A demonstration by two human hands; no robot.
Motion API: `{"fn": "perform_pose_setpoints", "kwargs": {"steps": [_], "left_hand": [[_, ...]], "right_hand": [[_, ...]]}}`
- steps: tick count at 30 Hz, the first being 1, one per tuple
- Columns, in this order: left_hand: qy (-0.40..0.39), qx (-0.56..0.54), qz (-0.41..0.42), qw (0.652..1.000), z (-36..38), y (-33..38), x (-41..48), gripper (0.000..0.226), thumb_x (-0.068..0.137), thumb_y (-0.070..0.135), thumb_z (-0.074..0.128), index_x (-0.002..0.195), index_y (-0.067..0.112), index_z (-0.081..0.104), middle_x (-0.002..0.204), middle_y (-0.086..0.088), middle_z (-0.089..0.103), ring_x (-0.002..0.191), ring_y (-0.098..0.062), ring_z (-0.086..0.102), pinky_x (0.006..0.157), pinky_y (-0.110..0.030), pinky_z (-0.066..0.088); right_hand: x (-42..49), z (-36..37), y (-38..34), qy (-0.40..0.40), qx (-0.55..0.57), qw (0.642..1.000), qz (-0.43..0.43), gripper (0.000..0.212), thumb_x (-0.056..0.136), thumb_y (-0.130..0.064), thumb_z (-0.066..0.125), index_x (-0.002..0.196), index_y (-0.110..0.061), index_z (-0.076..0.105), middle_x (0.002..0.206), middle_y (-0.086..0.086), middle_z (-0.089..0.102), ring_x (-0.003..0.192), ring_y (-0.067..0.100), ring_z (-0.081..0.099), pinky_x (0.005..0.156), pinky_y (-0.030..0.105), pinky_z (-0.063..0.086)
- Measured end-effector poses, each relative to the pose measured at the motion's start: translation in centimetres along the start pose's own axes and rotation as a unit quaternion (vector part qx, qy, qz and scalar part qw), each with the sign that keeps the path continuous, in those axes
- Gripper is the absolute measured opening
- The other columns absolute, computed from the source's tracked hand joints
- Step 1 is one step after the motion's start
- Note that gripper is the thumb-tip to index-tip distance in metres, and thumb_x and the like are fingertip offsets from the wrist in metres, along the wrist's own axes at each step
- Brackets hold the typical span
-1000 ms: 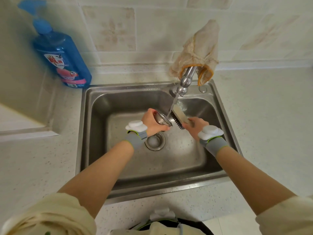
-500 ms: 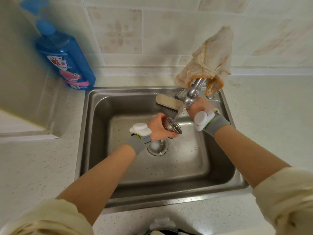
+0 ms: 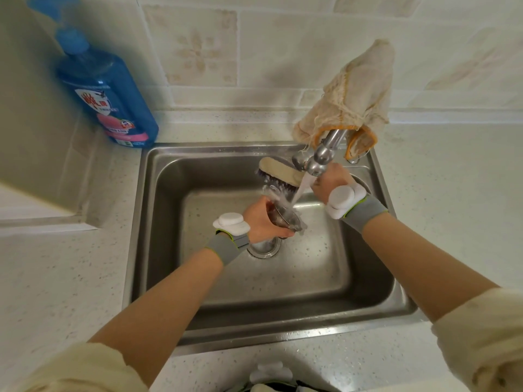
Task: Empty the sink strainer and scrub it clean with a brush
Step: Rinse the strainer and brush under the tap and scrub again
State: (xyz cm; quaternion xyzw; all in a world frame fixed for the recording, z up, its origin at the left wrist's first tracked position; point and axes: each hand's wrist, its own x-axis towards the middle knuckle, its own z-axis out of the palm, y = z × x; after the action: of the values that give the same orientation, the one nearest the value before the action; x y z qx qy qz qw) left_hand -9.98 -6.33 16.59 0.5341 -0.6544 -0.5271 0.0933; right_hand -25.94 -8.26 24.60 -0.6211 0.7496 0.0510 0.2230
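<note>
Bottle: blue pump bottle (image 3: 110, 100), pink label, upright on the table (image 3: 56, 278) near the sink's (image 3: 283, 335) back-left corner.
Cloth: beige rag (image 3: 351, 94) with orange edging, draped over the faucet (image 3: 319, 157).
Wall: pale tiles (image 3: 254, 52) with a faint floral print.
Table: speckled off-white, all around the steel sink.

We list: blue detergent bottle (image 3: 113, 80), its label (image 3: 97, 104) red, white and pink; beige cloth (image 3: 353, 91) edged orange; brush (image 3: 278, 171) with cream back, dark bristles; silver-grey sink (image 3: 158, 222); off-white countertop (image 3: 70, 278), finely speckled; cream wall tiles (image 3: 198, 52) with tan flower motif; grey wristbands (image 3: 226, 249) trimmed green.

hands (image 3: 261, 222) (image 3: 329, 181) 2 | strainer (image 3: 285, 219) 1 | brush (image 3: 278, 172) 1 | tap (image 3: 319, 159) 1 | cloth (image 3: 351, 94) 1 | bottle (image 3: 110, 97) 1
</note>
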Motion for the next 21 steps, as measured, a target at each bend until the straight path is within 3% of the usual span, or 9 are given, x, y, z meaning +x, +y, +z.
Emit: {"fn": "perform_pose_setpoints", "kwargs": {"steps": [2,4,7,9,11,13,15,19,21], "left_hand": [[-0.002,0.014,-0.002,1.0,0.1,-0.2,-0.3,0.08,0.06,0.029,0.084,0.126,0.012,0.042,0.117,0.001,0.055,0.108,-0.017,0.054,0.092,-0.027,0.045],[-0.001,0.03,-0.007,1.0,0.2,-0.6,-0.6,0.081,0.06,0.028,0.084,0.126,0.012,0.041,0.122,-0.003,0.055,0.11,-0.02,0.054,0.093,-0.03,0.045],[-0.001,0.109,-0.007,0.994,-0.1,-1.5,-0.9,0.082,0.058,0.03,0.083,0.126,0.011,0.041,0.123,-0.007,0.049,0.11,-0.024,0.051,0.09,-0.03,0.043],[-0.016,0.22,-0.01,0.975,-0.4,-2.1,-1.3,0.082,0.059,0.035,0.081,0.126,0.013,0.04,0.123,-0.008,0.045,0.11,-0.027,0.048,0.09,-0.034,0.044],[-0.035,0.299,-0.026,0.953,-0.6,-2.5,-1.7,0.078,0.061,0.034,0.078,0.126,0.014,0.04,0.124,-0.01,0.043,0.112,-0.029,0.046,0.091,-0.039,0.044],[-0.04,0.322,-0.04,0.945,-0.8,-2.8,-2.4,0.076,0.063,0.032,0.078,0.125,0.014,0.039,0.125,-0.01,0.042,0.115,-0.029,0.044,0.094,-0.041,0.042],[-0.026,0.322,-0.045,0.945,-0.8,-3.0,-2.7,0.076,0.063,0.032,0.078,0.126,0.014,0.039,0.126,-0.009,0.043,0.117,-0.029,0.044,0.096,-0.041,0.04],[-0.007,0.303,-0.05,0.952,-1.5,-3.4,-3.7,0.076,0.064,0.033,0.076,0.128,0.014,0.039,0.126,-0.008,0.045,0.118,-0.028,0.046,0.097,-0.038,0.041],[0.005,0.268,-0.043,0.962,-1.7,-3.6,-4.3,0.072,0.064,0.034,0.074,0.125,0.014,0.041,0.121,-0.008,0.048,0.113,-0.029,0.051,0.094,-0.038,0.046]], "right_hand": [[-1.0,0.8,0.9,0.016,0.049,0.999,0.0,0.016,0.089,-0.005,0.05,0.104,-0.009,0.055,0.098,0.016,0.059,0.098,0.028,0.056,0.078,0.031,0.044],[-2.7,2.2,1.8,0.004,0.1,0.995,0.029,0.049,0.086,-0.005,0.054,0.133,-0.009,0.042,0.124,0.016,0.057,0.114,0.033,0.055,0.094,0.036,0.045],[-5.1,5.2,3.0,-0.038,0.197,0.972,0.121,0.045,0.085,-0.006,0.057,0.129,-0.008,0.047,0.108,0.014,0.061,0.095,0.029,0.061,0.081,0.033,0.048],[-6.4,6.5,2.9,-0.123,0.37,0.902,0.185,0.018,0.088,-0.003,0.055,0.105,-0.001,0.06,0.079,0.011,0.057,0.067,0.02,0.054,0.061,0.026,0.045],[-7.1,7.3,2.1,-0.19,0.565,0.769,0.231,0.016,0.094,-0.001,0.046,0.081,0.002,0.056,0.073,0.012,0.053,0.062,0.016,0.049,0.052,0.021,0.047],[-7.7,7.2,1.0,-0.211,0.695,0.635,0.263,0.016,0.096,0.002,0.04,0.084,0.005,0.049,0.078,0.017,0.054,0.068,0.019,0.053,0.048,0.024,0.055],[-8.0,6.9,0.0,-0.223,0.754,0.552,0.277,0.013,0.097,0.003,0.036,0.095,0.01,0.047,0.087,0.022,0.054,0.076,0.024,0.057,0.046,0.027,0.056],[-8.2,6.6,-1.4,-0.206,0.797,0.502,0.265,0.04,0.099,0.002,0.029,0.136,0.016,0.029,0.138,0.027,0.044,0.125,0.031,0.05,0.041,0.03,0.055],[-8.4,6.4,-1.7,-0.203,0.805,0.493,0.259,0.042,0.099,0.002,0.028,0.139,0.015,0.026,0.137,0.027,0.045,0.11,0.03,0.056,0.041,0.029,0.054]]}}
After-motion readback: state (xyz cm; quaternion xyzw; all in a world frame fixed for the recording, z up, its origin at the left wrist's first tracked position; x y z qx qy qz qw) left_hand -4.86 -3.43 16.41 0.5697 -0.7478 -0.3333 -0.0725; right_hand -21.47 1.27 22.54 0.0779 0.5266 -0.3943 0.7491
